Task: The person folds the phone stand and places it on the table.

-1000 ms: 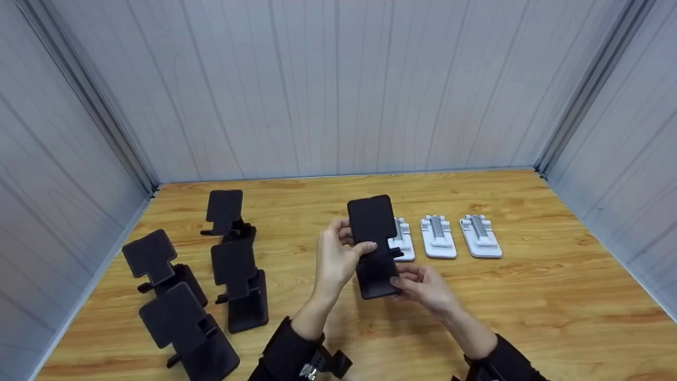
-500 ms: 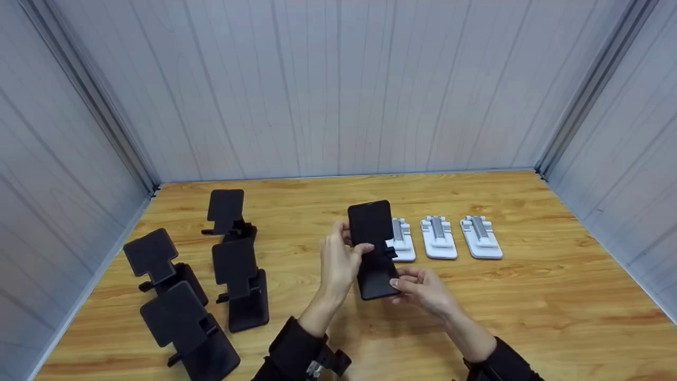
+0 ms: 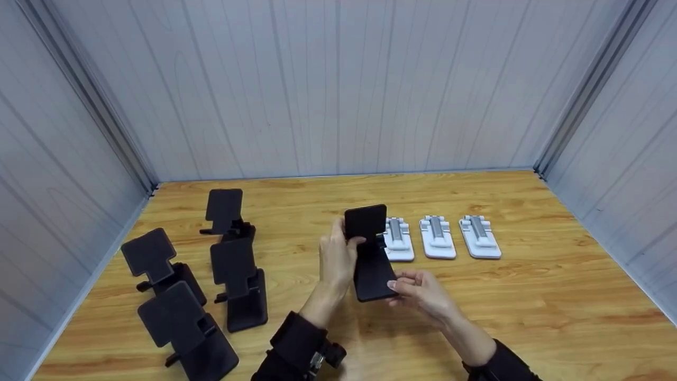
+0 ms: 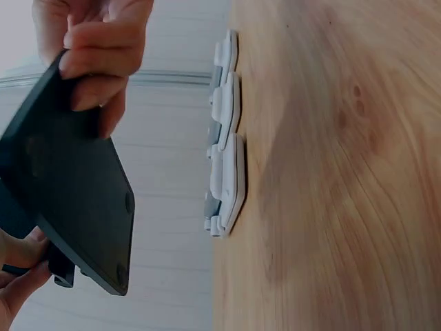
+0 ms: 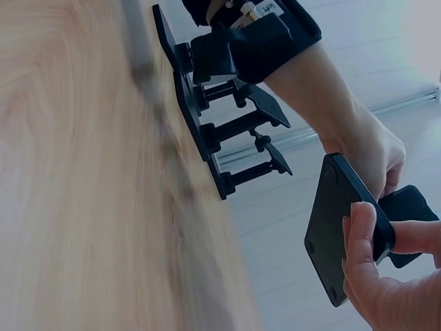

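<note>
A black phone stand (image 3: 373,276) is held up over the wooden table, its upper plate bent at an angle to the base. My left hand (image 3: 337,256) grips it at the hinge and upper plate, thumb across the front; its other fingers are partly hidden behind. My right hand (image 3: 427,295) pinches the base's lower right corner between thumb and fingers. In the left wrist view the base's underside (image 4: 86,189) shows round pads at its corners. The right wrist view shows the right thumb and fingers on either side of the base (image 5: 327,231).
Several unfolded black phone stands (image 3: 232,267) stand on the left of the table. Three folded white phone stands, the nearest one (image 3: 400,244) partly behind the held stand, lie in a row to the right. Pale panel walls (image 3: 338,90) enclose the back and sides.
The held stand's upper plate has tilted back relative to its base and looks shorter in the head view. Left hand and plate have shifted slightly; the right hand keeps its pinch on the corner.
</note>
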Available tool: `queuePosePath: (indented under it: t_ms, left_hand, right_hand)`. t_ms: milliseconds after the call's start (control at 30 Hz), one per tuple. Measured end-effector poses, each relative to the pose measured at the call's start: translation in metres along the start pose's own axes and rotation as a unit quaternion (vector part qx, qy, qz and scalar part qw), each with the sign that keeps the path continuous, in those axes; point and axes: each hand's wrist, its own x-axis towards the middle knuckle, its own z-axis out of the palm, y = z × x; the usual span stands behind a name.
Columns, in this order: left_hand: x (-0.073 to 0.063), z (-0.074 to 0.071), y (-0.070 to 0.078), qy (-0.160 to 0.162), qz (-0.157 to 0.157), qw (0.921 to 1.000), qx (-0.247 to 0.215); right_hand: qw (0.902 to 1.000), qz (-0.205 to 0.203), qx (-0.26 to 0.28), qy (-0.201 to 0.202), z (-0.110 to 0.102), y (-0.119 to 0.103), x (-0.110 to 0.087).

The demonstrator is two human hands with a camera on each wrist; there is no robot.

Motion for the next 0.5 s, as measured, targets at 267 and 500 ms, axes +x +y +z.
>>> queuePosePath:
  t_ms: [267,500]
  left_hand:
    - [0.001,-0.005,0.002,-0.018,0.033,0.999,0.024]
    - [0.01,-0.027,0.013,-0.004,0.109,0.9931,0.044]
  right_hand:
    - [1.0,-0.005,0.001,0.005,0.001,-0.001,-0.002]
    - [0.9999,-0.012,-0.01,0.005,0.001,-0.001,-0.002]
